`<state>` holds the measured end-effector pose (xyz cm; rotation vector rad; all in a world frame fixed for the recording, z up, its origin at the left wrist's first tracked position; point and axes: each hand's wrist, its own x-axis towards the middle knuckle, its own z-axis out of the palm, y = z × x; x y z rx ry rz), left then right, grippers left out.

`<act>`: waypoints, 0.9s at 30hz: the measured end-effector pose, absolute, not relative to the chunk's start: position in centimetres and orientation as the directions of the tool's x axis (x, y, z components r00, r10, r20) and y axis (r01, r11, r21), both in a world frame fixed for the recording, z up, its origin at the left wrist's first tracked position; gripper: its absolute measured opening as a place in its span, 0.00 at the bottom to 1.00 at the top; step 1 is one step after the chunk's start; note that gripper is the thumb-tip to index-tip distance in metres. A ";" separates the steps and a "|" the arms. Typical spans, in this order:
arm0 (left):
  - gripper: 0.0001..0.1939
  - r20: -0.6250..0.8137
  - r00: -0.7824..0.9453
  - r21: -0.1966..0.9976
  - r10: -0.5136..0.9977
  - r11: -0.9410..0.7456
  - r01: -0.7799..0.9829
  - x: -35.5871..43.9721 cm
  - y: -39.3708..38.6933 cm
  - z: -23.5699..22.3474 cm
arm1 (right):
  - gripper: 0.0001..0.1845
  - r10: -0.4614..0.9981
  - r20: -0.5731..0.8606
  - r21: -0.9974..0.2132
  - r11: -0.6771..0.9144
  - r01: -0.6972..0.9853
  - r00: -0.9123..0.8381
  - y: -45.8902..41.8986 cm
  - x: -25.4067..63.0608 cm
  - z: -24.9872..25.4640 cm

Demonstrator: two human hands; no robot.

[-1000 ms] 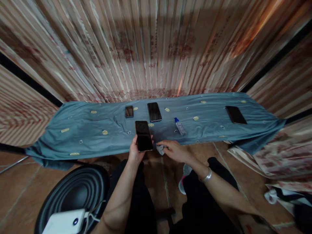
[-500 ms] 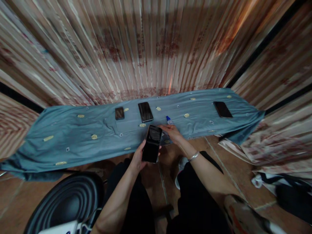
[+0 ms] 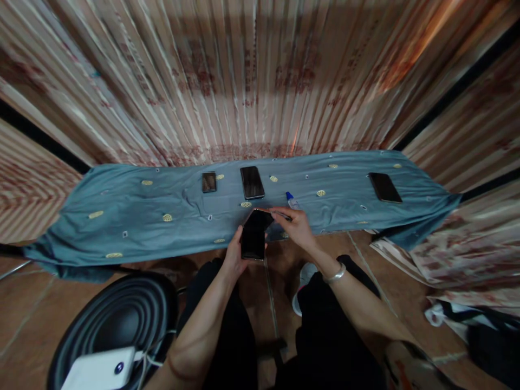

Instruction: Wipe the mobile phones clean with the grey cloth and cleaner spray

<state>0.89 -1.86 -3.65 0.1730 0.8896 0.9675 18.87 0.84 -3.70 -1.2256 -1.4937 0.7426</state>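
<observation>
- Black and glossy, the phone (image 3: 252, 245) is lying screen up in the left hand (image 3: 234, 252), and that hand is gripping it firmly, thumb along one edge, fingertips showing at the other.
- Now the right hand (image 3: 298, 226): its fingers are bunching together right at the phone's upper right corner, though what they are pinching is too small to tell.
- Up at that end, a dark section is slanting across toward those fingers; film or reflection, you cannot tell.
- Silver bracelet (image 3: 336, 272) is circling the right wrist!
- Just beyond the fingers, a blue-capped bottle (image 3: 291, 201) is lying partly behind the right hand on the cloth-covered counter (image 3: 138, 216).
- Straight ahead, a second phone (image 3: 252, 182) is resting flat, with a small dark square (image 3: 209, 182) sitting to its left.
- Far over on the right, a third dark slab (image 3: 385, 187) is lying well apart from the others.
- Down by the left arm, a white device (image 3: 103, 368) with a cable is sitting on a round, ribbed black seat (image 3: 122, 319).
- Behind everything, a striped curtain (image 3: 244, 81) is hanging in folds.
</observation>
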 end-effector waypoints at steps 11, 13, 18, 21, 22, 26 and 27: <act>0.19 -0.489 0.089 0.509 0.868 0.367 -0.779 -0.6 -0.5 -4.9 | 0.18 0.677 0.578 -0.316 0.700 0.640 -0.455 -3.9 15.6 -4.0; 0.20 -0.474 0.108 0.511 0.874 0.373 -0.774 -0.8 -0.5 -5.2 | 0.18 0.654 0.561 -0.253 0.719 0.647 -0.507 -4.3 15.3 -4.2; 0.22 -0.466 0.120 0.508 0.877 0.376 -0.775 -0.9 -0.5 -5.1 | 0.17 0.659 0.515 -0.251 0.728 0.638 -0.548 -4.5 14.9 -4.0; 0.22 -0.471 0.103 0.499 0.876 0.361 -0.788 -0.9 -0.5 -4.6 | 0.15 0.728 0.530 -0.402 0.668 0.627 -0.435 -3.7 15.9 -3.6; 0.21 -0.470 0.100 0.500 0.877 0.358 -0.788 -0.9 -0.5 -4.5 | 0.14 0.769 0.519 -0.471 0.622 0.626 -0.373 -3.3 16.4 -3.6; 0.21 -0.458 0.101 0.516 0.883 0.357 -0.778 -0.8 -0.7 -4.1 | 0.17 0.930 0.278 -0.726 0.367 0.582 -0.240 -1.5 18.1 -4.3; 0.21 -0.452 0.101 0.520 0.886 0.354 -0.777 -0.8 -0.8 -4.1 | 0.21 0.953 0.167 -0.776 0.284 0.564 -0.251 -1.2 18.2 -4.7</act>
